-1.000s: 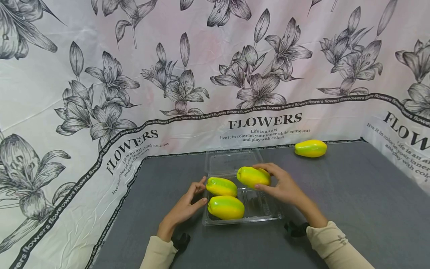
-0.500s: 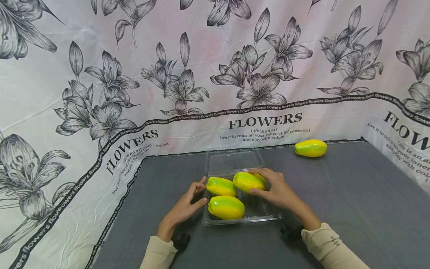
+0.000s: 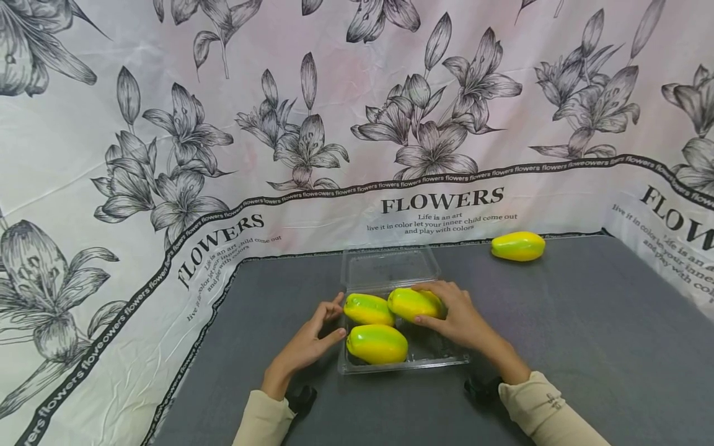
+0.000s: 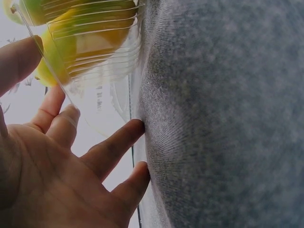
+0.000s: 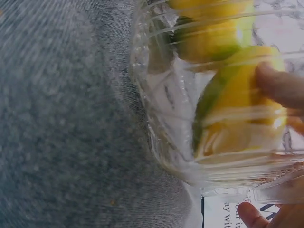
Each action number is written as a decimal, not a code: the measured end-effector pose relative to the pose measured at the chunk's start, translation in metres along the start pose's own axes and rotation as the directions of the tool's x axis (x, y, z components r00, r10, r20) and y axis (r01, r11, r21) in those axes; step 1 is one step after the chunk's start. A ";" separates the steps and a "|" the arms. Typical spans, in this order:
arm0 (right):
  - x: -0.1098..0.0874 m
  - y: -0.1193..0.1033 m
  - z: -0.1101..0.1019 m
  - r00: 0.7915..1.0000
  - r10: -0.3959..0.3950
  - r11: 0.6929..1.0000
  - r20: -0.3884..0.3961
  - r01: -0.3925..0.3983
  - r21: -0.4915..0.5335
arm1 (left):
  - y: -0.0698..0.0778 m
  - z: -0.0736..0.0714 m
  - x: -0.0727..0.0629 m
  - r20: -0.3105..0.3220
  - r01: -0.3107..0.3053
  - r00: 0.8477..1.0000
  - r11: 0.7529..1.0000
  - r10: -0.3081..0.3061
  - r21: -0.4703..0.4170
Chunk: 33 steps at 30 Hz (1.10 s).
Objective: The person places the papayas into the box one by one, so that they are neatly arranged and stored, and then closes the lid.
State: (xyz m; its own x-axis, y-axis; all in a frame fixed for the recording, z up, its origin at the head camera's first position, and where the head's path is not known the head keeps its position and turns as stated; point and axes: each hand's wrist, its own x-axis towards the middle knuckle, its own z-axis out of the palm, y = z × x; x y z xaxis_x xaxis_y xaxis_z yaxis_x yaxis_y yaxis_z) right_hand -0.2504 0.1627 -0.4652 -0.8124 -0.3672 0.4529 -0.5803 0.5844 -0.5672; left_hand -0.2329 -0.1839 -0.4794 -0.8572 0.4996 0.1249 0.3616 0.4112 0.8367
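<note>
My right hand [image 3: 460,314] holds a yellow-green papaya [image 3: 414,304] in the back right part of a clear plastic clamshell box [image 3: 440,359]. Its thumb lies on the near side of the fruit, seen through the box wall in the right wrist view. Two more papayas, one behind [image 3: 368,309] and one in front [image 3: 377,344], lie in the left half of the box. At the box's left side is my left hand [image 3: 305,341], fingers spread and fairly straight. In the left wrist view its thumb and fingertips are right at the clear rim.
Another papaya [image 3: 517,246] lies at the back right of the grey table [image 3: 586,347]. The box's clear lid [image 3: 390,267] is folded back toward the flower-printed curtain [image 3: 312,217] behind the table.
My right hand has moved left and down with its papaya, setting it lower in the box beside the back left one. The left hand has stayed at the box's left side.
</note>
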 end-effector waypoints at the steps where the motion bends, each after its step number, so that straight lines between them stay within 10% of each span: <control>1: 0.000 0.000 0.000 1.000 0.000 1.000 0.000 0.000 -0.004 | 0.000 0.000 0.000 0.001 -0.001 1.000 1.000 0.001 0.002; 33: -0.002 -0.004 0.002 1.000 0.021 0.997 -0.007 -0.021 -0.068 | 0.000 0.001 -0.001 -0.005 0.010 1.000 1.000 -0.010 0.006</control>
State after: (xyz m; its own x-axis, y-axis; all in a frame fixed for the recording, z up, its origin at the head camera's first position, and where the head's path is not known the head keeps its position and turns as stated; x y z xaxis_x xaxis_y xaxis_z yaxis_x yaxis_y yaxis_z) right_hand -0.2470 0.1600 -0.4648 -0.8239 -0.3503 0.4456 -0.5579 0.6396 -0.5288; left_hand -0.2319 -0.1839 -0.4800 -0.8626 0.4915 0.1194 0.3553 0.4208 0.8347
